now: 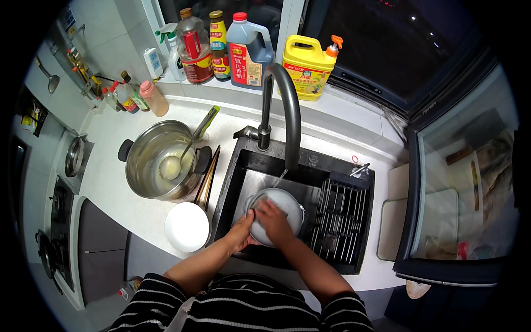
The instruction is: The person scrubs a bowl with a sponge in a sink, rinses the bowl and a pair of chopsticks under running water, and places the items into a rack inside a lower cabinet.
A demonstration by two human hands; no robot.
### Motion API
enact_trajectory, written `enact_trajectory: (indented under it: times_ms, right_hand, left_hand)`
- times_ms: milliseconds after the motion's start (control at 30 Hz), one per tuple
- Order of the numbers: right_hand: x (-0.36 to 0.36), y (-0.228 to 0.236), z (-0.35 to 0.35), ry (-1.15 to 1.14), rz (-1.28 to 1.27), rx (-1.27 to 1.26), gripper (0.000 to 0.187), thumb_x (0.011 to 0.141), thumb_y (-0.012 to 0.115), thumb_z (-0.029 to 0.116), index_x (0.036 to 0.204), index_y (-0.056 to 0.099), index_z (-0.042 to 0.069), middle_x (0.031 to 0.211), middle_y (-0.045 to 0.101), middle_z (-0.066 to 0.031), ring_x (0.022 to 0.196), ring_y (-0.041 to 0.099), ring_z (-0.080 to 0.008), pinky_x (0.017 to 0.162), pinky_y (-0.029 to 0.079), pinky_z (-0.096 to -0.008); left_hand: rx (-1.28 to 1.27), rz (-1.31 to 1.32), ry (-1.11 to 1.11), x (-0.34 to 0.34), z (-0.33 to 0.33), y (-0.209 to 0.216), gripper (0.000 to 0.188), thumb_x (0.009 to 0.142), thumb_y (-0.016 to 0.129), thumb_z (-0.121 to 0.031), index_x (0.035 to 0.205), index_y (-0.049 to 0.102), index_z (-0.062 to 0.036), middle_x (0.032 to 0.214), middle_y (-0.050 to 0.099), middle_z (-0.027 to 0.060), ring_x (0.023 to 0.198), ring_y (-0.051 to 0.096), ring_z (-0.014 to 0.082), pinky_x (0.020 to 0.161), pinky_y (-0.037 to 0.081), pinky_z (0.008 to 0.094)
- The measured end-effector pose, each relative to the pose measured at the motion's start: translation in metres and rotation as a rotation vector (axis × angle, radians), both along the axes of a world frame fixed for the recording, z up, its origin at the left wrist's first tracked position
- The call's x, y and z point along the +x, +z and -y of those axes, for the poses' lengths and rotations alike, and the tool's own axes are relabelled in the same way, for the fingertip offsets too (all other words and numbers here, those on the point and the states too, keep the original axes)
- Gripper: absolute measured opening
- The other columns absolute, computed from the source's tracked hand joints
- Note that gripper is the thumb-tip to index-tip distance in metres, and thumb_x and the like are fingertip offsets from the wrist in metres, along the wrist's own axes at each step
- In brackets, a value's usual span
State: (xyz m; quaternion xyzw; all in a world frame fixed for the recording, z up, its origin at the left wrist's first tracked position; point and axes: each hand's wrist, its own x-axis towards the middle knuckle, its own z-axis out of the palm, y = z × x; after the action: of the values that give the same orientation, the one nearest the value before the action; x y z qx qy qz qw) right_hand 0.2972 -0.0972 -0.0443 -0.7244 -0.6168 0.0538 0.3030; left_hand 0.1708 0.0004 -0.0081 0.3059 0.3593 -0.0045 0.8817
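Observation:
A pale grey-white bowl point(289, 206) is held inside the black sink point(225, 206), under the dark gooseneck faucet point(292, 127). A thin stream of water runs from the spout toward the bowl. My left hand point(241, 232) is closed on the bowl's left rim. Over the bowl lies my right hand point(275, 224), its fingers stretched out across the surface and slightly blurred; I see nothing held in it. The underside of the bowl is hidden.
Left of the sink stand a steel pot point(145, 172) with a ladle point(171, 165), chopsticks point(208, 178) and a white bowl point(187, 227). A drying rack point(342, 218) fills the sink's right side. Bottles and a yellow jug point(306, 72) line the sill. An open window point(453, 221) juts in right.

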Motion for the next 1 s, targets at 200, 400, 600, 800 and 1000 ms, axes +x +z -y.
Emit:
enact_trajectory:
  times_ms: [200, 400, 600, 800, 1000]
  right_hand:
    - [-0.006, 0.023, 0.036, -0.169, -0.164, -0.396, 0.036, 0.070, 0.065, 0.013, 0.104, 0.060, 0.007, 0.102, 0.056, -0.0133, 0.099, 0.051, -0.0342, 0.085, 0.043, -0.0413]
    - [-0.013, 0.019, 0.029, -0.201, -0.227, -0.285, 0.034, 0.068, 0.064, 0.008, 0.101, 0.059, 0.008, 0.101, 0.056, -0.0139, 0.095, 0.052, -0.0328, 0.085, 0.041, -0.0414]
    - [-0.011, 0.012, 0.051, -0.078, -0.297, -0.294, 0.032, 0.065, 0.067, 0.008, 0.096, 0.061, 0.010, 0.099, 0.052, -0.0146, 0.093, 0.051, -0.0339, 0.081, 0.042, -0.0430]
    - [-0.005, 0.018, 0.016, -0.508, -0.501, 0.091, 0.031, 0.068, 0.065, 0.003, 0.097, 0.056, 0.006, 0.098, 0.052, -0.0140, 0.095, 0.049, -0.0346, 0.084, 0.040, -0.0424]
    - [-0.034, 0.029, 0.020, -0.128, -0.322, -0.029, 0.033, 0.069, 0.058, 0.000, 0.101, 0.056, 0.006, 0.104, 0.053, -0.0120, 0.098, 0.048, -0.0344, 0.085, 0.040, -0.0408]
  left_hand:
    - [0.014, -0.145, -0.150, -0.016, 0.002, -0.021, 0.057, 0.090, 0.036, -0.055, 0.130, 0.029, -0.0151, 0.113, 0.054, 0.0101, 0.087, 0.063, 0.0241, 0.062, 0.057, 0.0411]
    - [-0.061, -0.130, -0.130, 0.000, 0.027, -0.018, 0.057, 0.090, 0.032, -0.056, 0.131, 0.033, -0.0166, 0.112, 0.056, 0.0091, 0.090, 0.063, 0.0246, 0.067, 0.056, 0.0439]
    - [-0.029, -0.178, -0.081, -0.001, 0.017, -0.011, 0.060, 0.090, 0.032, -0.056, 0.130, 0.034, -0.0112, 0.116, 0.054, 0.0118, 0.096, 0.061, 0.0269, 0.071, 0.055, 0.0456]
    - [-0.087, -0.065, -0.135, 0.002, 0.023, 0.000, 0.055, 0.090, 0.037, -0.051, 0.133, 0.028, -0.0194, 0.122, 0.050, 0.0105, 0.100, 0.059, 0.0274, 0.074, 0.053, 0.0478]
    - [-0.322, 0.173, 0.034, -0.011, 0.008, -0.048, 0.051, 0.090, 0.041, -0.049, 0.130, 0.031, -0.0189, 0.122, 0.050, 0.0103, 0.104, 0.057, 0.0278, 0.080, 0.052, 0.0467]
